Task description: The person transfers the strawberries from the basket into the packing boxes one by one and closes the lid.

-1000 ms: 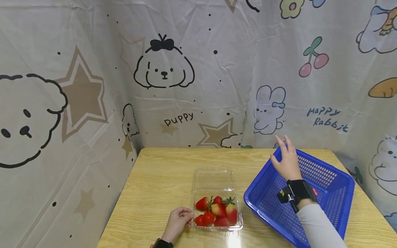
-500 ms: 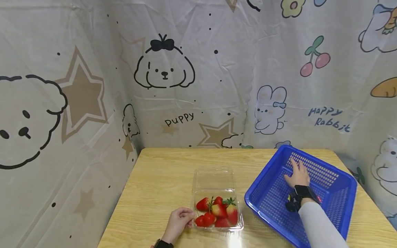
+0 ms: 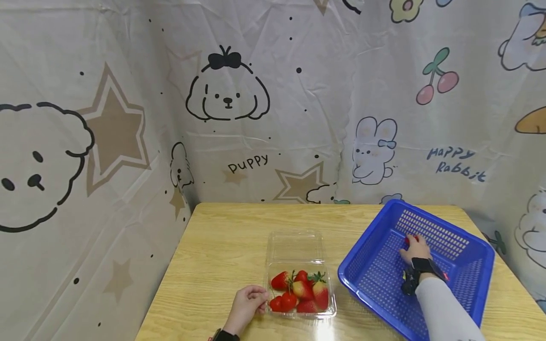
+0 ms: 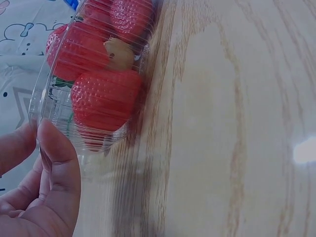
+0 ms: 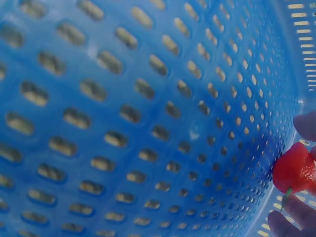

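Note:
At the near middle of the table stands a clear plastic clamshell box point(image 3: 273, 265) with its lid laid back. Inside lie several red strawberries point(image 3: 321, 293), some with pale yellow patches, and smaller round cherries point(image 3: 288, 300). My left hand point(image 3: 249, 302) pinches the box's left rim between thumb and finger; the left wrist view shows this hand point(image 4: 47, 182) at the clear edge. Down in the blue basket point(image 3: 362, 291), my right hand point(image 3: 415, 248) holds a red cherry point(image 5: 294, 169) with a thin green stem, low near the far wall. My fingers partly hide it.
The perforated basket sits angled at the right of the wooden table point(image 3: 226, 232), close to the box. Its walls rise around my right hand. Behind the table hangs a cloth point(image 3: 298, 94) printed with cartoon animals.
My right hand has come down from over the basket's far-left rim to its floor, and the red cherry now shows at its fingers. My left hand stays at the box's rim.

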{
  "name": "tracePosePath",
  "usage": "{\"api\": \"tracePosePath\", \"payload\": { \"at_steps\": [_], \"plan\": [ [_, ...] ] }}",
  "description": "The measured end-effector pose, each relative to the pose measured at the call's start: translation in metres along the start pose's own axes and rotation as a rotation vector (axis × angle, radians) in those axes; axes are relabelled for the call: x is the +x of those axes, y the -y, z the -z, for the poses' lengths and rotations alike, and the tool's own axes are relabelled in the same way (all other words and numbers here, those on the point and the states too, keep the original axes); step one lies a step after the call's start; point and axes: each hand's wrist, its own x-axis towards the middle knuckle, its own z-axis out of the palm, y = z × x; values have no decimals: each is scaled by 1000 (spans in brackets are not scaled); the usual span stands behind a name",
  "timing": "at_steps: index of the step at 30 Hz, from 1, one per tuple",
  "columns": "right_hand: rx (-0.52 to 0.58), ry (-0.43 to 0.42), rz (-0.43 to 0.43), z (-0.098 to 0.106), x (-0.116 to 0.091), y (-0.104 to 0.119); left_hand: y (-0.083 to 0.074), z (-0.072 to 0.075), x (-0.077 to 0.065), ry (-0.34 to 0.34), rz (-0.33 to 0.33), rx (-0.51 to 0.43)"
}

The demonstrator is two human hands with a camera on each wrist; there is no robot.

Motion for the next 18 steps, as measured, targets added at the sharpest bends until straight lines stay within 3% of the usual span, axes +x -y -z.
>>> {"api": "tracePosePath", "payload": {
  "at_steps": [5, 9, 14, 18],
  "plan": [
    [-20, -84, 43, -2, -4, -3, 0, -1, -1, -10, 0, 5],
    [-57, -103, 90, -7, -6, -10, -1, -1, -2, -8, 3, 4],
    [-58, -114, 141, -7, -7, -14, 0, -1, -2, -5, 5, 4],
    [-49, -70, 158, 7, -6, -4, 2, -1, 0, -5, 5, 2]
  ]
}}
